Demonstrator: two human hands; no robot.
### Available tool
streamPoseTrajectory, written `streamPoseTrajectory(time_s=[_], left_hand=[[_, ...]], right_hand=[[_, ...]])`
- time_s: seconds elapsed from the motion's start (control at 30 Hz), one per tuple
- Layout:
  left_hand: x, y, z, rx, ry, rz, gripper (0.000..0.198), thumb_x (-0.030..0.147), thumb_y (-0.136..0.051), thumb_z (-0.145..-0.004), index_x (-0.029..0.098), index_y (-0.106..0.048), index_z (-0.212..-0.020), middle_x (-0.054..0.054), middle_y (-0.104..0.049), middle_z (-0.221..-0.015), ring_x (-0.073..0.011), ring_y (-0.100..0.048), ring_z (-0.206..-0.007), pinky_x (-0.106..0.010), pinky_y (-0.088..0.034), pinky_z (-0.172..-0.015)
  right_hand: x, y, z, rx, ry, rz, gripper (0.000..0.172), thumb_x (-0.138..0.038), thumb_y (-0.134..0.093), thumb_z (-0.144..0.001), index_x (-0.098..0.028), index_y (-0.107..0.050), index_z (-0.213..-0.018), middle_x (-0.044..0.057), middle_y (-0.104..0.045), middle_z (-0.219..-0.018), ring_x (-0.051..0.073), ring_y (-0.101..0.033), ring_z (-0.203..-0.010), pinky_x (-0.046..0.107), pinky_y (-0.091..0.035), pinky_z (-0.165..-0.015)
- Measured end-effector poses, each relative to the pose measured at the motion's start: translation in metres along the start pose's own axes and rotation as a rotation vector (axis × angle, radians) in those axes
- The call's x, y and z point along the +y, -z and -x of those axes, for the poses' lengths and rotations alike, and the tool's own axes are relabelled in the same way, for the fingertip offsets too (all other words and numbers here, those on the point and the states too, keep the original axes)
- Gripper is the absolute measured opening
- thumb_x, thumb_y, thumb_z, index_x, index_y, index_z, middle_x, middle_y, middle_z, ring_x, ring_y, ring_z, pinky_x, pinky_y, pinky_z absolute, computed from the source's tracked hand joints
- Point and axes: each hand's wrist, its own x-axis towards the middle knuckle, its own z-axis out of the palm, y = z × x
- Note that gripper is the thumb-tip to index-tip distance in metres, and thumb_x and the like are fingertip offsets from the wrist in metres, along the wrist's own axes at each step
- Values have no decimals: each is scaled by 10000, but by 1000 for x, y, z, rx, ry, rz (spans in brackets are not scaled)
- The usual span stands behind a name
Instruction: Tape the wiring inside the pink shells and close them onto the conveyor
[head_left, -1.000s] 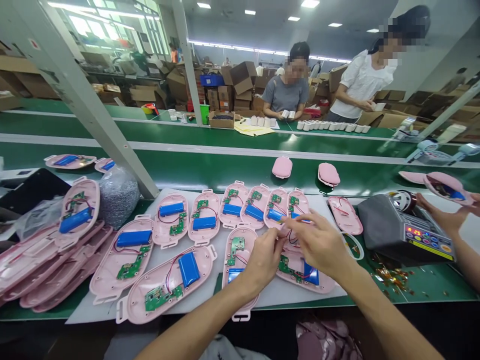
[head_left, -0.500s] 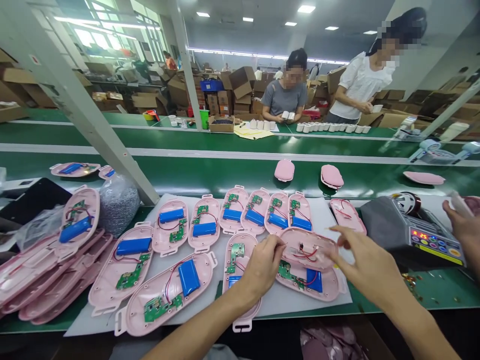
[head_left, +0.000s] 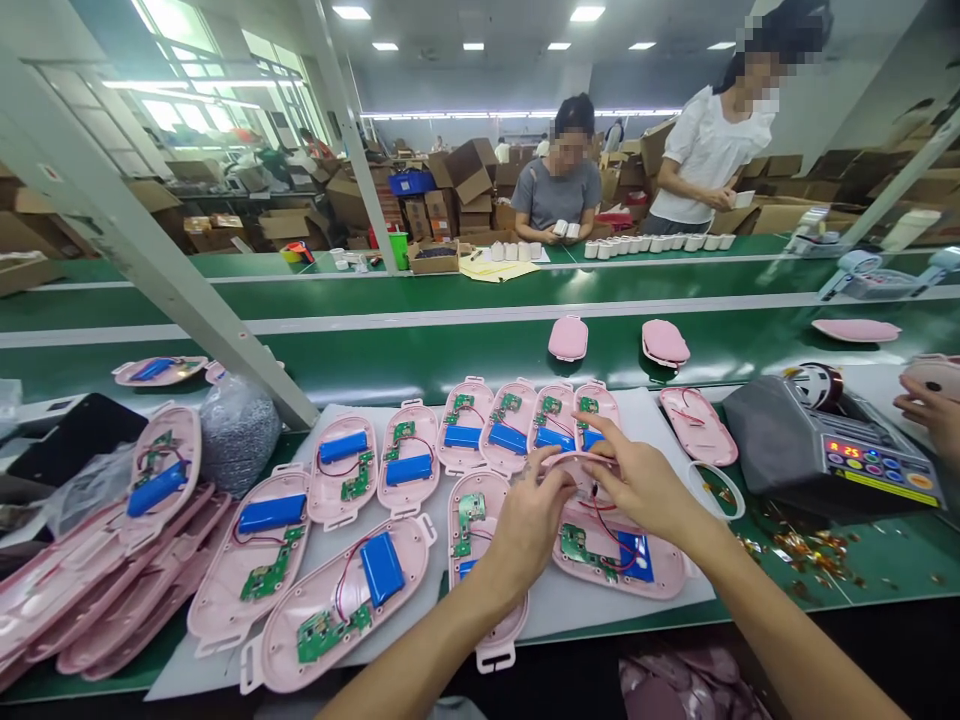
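Note:
My left hand is closed on the left edge of a small pink plastic shell with thin red and black wires. My right hand grips the same shell from the right, its thumb and fingers at the rim. The shell is tilted up, and my fingers partly cover it. Just below it lies a larger pink housing with a green circuit board and a blue battery pack. Another open pink housing sits beside my left wrist, partly hidden by my forearm.
Several open pink housings lie on a white sheet. Shells are stacked at left. At right stand a grey tape dispenser, a pale ring and amber scraps. A co-worker's hand reaches in.
My right hand has moved left, closer to my left hand. The small shell has swung from lying nearly flat to tilted up. A pale ring now shows beside the dispenser.

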Motion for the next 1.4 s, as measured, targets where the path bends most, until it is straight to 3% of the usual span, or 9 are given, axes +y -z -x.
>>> streamPoseTrajectory(time_s=[0.07, 0.17, 0.33, 0.47, 0.57, 0.77, 0.9, 1.03, 1.4], left_hand=[[-1, -5, 1, 45, 80, 90, 87, 133, -502, -931, 209, -544, -936, -50, -620, -999, -182, -622, -884, -315, -501, -763], [-4, -10, 3, 84, 233, 199, 104, 190, -578, -894, 216, -507, -965, 18, -577, -771, -156, -572, -680, -275, -453, -639], [-5, -10, 1, 49, 306, 394, 212, 225, -620, -857, 228, -495, -1029, 18, -589, -813, -138, -567, -661, -251, -436, -615], [-4, -7, -3, -68, 413, 613, 318, 236, -590, -870, 217, -501, -1175, 32, -592, -715, -131, -554, -593, -224, -409, -538], [-6, -6, -3, -113, 430, 682, 235, 222, -606, -849, 173, -604, -1078, -22, -650, -807, -151, -606, -703, -233, -450, -592], [-11, -12, -2, -92, 447, 749, 221, 220, -615, -831, 170, -660, -1041, -56, -699, -925, -188, -644, -821, -265, -501, -677], [-11, -14, -2, -82, 460, 776, 236, 183, -610, -806, 168, -673, -1033, -47, -706, -900, -196, -654, -827, -274, -511, -685], [-11, -14, -2, -77, 437, 729, 241, 172, -597, -812, 169, -683, -1037, -45, -706, -898, -190, -644, -814, -264, -498, -670], [-10, -14, -2, -91, 456, 843, 268, 137, -604, -799, 162, -668, -1057, -64, -714, -985, -192, -662, -837, -283, -505, -724]], right_hand=[[-2, 0, 1, -5, -4, 3, 581, -220, -454, -885, -262, -311, -1446, -10, -677, -833, 201, -633, -753, 315, -431, -721], [-1, -2, 1, 12, -31, 44, 647, -209, -520, -827, -269, -321, -1440, -20, -680, -831, 204, -626, -750, 305, -417, -708], [3, -5, 0, 42, -41, 73, 640, -205, -536, -787, -263, -376, -1404, -16, -678, -813, 201, -623, -723, 293, -401, -679], [7, -12, 0, 23, -80, 59, 649, -185, -534, -764, -256, -381, -1391, -24, -663, -791, 177, -601, -657, 287, -405, -657], [9, -12, 1, -15, -80, 56, 636, -167, -537, -754, -263, -394, -1365, -30, -649, -811, 169, -595, -678, 293, -426, -676], [3, 12, 6, -58, 97, 34, 108, -280, -467, -921, -228, -551, -966, 52, -599, -1066, 191, -592, -972, 335, -477, -853], [5, 6, 8, -109, 210, 311, 186, -252, -390, -970, -221, -545, -871, 76, -570, -1113, 193, -577, -972, 328, -490, -785], [13, -13, 8, -59, 245, 494, 193, -270, -403, -976, -216, -563, -882, 84, -576, -1099, 206, -572, -954, 302, -468, -677], [11, -23, 18, 57, 197, 585, 166, -262, -468, -954, -198, -608, -892, 63, -636, -1026, 203, -581, -937, 311, -429, -707]])
